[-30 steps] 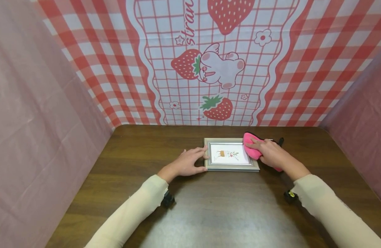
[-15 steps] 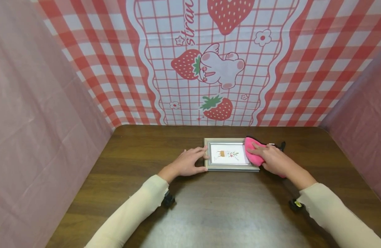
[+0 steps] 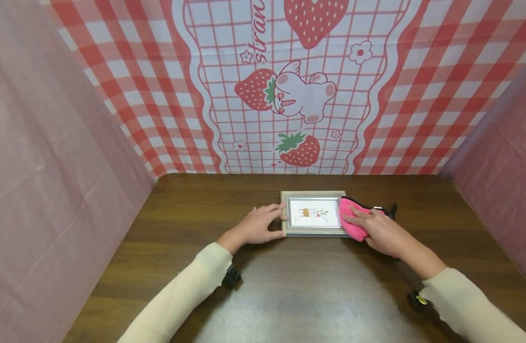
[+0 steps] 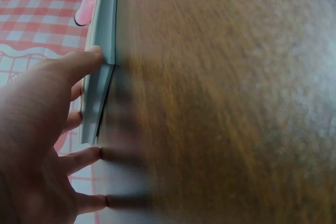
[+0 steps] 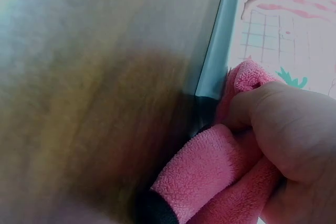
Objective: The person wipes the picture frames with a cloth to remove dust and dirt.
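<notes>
A silver-rimmed picture frame (image 3: pixel 314 233) lies flat on the table, a small drawing on white in its middle. My left hand (image 3: pixel 258 225) steadies its left end with spread fingers. In the left wrist view, the thumb (image 4: pixel 79 65) touches the near side of the frame (image 4: pixel 102 30), while two fingertips reach down to the table beyond its corner. My right hand (image 3: pixel 384 232) grips a pink fleecy cloth (image 3: pixel 352 229) with black edging, pressed over the frame's right end. In the right wrist view, the cloth (image 5: pixel 205 171) bunches under the thumb; the other fingers are mostly hidden.
The brown wooden table (image 3: pixel 280 295) extends in front and to both sides. A red-and-white checked strawberry cloth (image 3: pixel 305 95) hangs behind it. Pink curtains (image 3: pixel 65 166) close off the left and right. Each wrist carries a small black camera (image 3: pixel 233 275).
My right hand has drawn the pink cloth toward me along the frame's right end, uncovering the far right corner and covering the near one. The left hand and the frame stay in place.
</notes>
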{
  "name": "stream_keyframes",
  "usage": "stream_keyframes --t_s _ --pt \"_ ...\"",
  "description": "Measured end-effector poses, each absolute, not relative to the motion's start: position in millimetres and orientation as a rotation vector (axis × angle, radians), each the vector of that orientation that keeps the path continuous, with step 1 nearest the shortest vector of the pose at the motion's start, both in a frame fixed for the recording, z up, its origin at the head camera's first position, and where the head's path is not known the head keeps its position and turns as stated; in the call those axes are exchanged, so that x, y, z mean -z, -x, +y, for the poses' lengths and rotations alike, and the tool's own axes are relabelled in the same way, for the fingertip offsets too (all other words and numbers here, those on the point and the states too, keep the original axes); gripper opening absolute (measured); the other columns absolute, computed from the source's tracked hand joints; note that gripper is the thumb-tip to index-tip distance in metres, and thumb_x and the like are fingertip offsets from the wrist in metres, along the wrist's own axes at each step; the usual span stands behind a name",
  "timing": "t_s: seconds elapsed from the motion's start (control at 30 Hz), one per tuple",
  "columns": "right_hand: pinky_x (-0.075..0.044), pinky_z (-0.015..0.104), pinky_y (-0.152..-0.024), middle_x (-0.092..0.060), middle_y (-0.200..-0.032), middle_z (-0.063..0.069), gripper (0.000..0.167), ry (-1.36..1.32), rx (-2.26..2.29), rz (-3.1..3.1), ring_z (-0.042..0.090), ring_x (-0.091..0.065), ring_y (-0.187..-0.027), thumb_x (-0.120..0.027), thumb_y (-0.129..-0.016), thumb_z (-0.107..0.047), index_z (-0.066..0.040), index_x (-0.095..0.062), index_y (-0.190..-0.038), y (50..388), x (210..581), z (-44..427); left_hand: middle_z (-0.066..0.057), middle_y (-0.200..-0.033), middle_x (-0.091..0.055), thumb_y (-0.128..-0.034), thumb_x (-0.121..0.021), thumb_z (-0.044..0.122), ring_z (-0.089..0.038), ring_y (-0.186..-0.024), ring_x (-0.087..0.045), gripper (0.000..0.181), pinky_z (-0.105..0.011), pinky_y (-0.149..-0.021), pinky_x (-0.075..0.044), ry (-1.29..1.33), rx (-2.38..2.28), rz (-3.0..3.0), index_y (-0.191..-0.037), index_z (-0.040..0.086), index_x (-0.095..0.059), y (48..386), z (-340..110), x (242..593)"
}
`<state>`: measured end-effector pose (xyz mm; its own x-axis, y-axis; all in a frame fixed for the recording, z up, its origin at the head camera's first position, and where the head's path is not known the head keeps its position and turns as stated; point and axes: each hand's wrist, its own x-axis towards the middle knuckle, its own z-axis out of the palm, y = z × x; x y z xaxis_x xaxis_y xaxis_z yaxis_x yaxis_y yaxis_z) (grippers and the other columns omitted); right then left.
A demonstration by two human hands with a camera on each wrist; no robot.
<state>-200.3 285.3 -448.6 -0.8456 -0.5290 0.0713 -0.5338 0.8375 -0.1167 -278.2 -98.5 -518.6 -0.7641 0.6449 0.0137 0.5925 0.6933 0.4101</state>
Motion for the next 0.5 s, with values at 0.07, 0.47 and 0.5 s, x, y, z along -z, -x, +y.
stream_keyframes --t_s 0.07,0.47,0.5 --pt "-0.06 0.074 -0.104 -0.063 -0.16 0.031 0.077 -0.869 -0.197 -2.971 0.057 -0.07 -0.123 -0.091 -0.082 0.004 -0.01 -0.069 -0.155 196.6 449.1 285.6 0.004 -0.187 -0.035 -0.1048 -0.073 0.06 -0.037 -0.167 -0.046 0.054 -0.086 -0.128 -0.033 -1.018 -0.589 2.773 -0.151 0.031 -0.069 278.5 -98.6 519.4" --pt "-0.058 0.075 -0.106 -0.065 -0.159 0.03 0.075 -0.882 -0.227 -2.914 0.057 -0.07 -0.124 -0.088 -0.081 0.008 -0.01 -0.072 -0.152 190.6 451.7 287.7 0.007 -0.187 -0.033 -0.105 -0.074 0.059 -0.037 -0.168 -0.045 0.053 -0.085 -0.128 -0.032 -1.018 -0.596 2.772 -0.151 0.033 -0.068 280.4 -100.0 523.3" --pt "-0.058 0.075 -0.106 -0.065 -0.159 0.03 0.075 -0.874 -0.234 -2.909 0.058 -0.07 -0.125 -0.088 -0.081 0.008 -0.009 -0.072 -0.152 190.9 452.0 288.4 0.007 -0.187 -0.033 -0.1051 -0.073 0.059 -0.037 -0.168 -0.045 0.053 -0.085 -0.128 -0.032 -1.022 -0.594 2.774 -0.151 0.033 -0.068 280.4 -99.9 523.6"
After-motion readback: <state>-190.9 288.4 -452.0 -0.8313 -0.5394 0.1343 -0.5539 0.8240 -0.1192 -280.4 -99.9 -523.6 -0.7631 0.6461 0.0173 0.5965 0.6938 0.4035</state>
